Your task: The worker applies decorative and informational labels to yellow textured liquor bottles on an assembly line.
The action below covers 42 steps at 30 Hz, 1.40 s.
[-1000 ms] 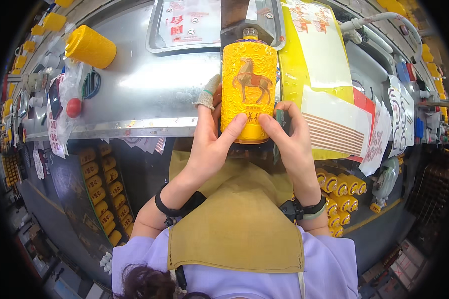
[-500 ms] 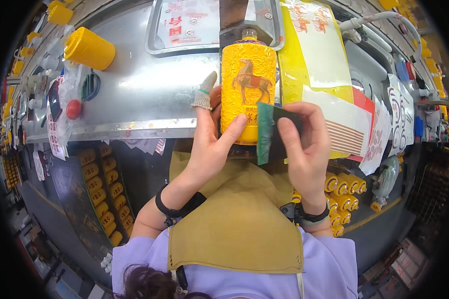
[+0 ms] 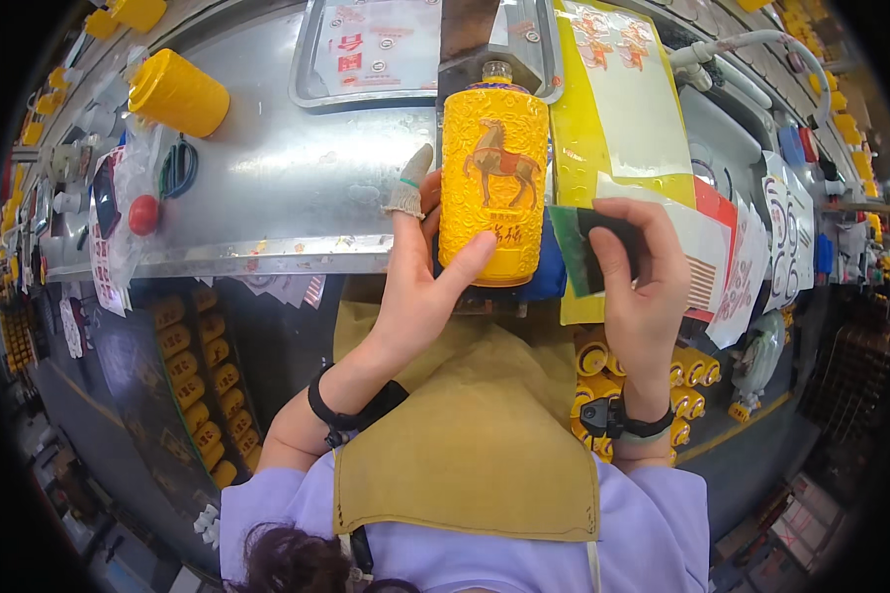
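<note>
Bottle [image 3: 494, 188], yellow ceramic, horse relief: one, upright, left hand [image 3: 420, 287] gripping it, thumb pressed on front. Right hand [image 3: 638, 287] beside it pinches one dark green pad [image 3: 578, 252]. Yellow spool [image 3: 178, 94]: one, on metal bench [image 3: 297, 188].

Upright yellow bottle [image 3: 493, 183] with a horse motif stands beside a dark green card [image 3: 585, 249].

Glossy embossed yellow bottle [image 3: 494, 188]; dull brushed-metal table [image 3: 297, 188]; matt cloth apron [image 3: 465, 435].

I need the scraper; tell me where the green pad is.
Right of centre in the head view: the green pad is pinched in the right hand, beside the yellow bottle.
</note>
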Motion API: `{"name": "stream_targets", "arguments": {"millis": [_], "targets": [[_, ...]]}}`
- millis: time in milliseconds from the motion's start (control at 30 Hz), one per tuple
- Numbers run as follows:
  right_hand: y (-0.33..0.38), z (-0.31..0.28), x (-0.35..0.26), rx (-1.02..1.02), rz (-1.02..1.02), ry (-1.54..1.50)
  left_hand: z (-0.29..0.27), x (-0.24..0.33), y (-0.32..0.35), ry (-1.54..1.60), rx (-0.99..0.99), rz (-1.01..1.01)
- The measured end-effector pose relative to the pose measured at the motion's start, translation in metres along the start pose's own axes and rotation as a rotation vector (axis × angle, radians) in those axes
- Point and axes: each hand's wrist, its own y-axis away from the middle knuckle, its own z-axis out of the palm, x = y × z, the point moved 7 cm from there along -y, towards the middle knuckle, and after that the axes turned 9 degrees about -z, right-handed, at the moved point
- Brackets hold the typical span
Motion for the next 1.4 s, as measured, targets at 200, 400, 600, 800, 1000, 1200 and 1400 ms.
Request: {"name": "stream_targets", "arguments": {"millis": [200, 400, 600, 800, 1000, 1200, 1400], "targets": [[-0.042, 0.030, -0.051, -0.269, -0.390, 0.122, 0.005, -0.002, -0.001, -0.063, 0.028, 0.047], [-0.054, 0.051, -0.048, -0.335, -0.615, 0.261, 0.010, 0.003, 0.002, -0.050, 0.023, 0.017], [-0.035, 0.036, -0.063, -0.177, -0.891, 0.345, -0.006, 0.011, 0.008, -0.071, -0.041, 0.005], [0.020, 0.040, -0.064, -0.382, -1.019, 0.266, -0.031, 0.009, 0.016, -0.301, -0.090, 0.096], [-0.043, 0.040, -0.054, -0.149, -0.807, 0.472, -0.030, 0.018, 0.022, -0.455, -0.087, 0.240], [0.025, 0.037, -0.053, -0.375, -1.159, 0.212, -0.031, 0.019, 0.023, -0.316, -0.088, 0.229], [0.011, 0.023, -0.039, -0.169, -0.909, 0.325, -0.021, 0.017, 0.029, -0.360, -0.049, 0.211]]}}
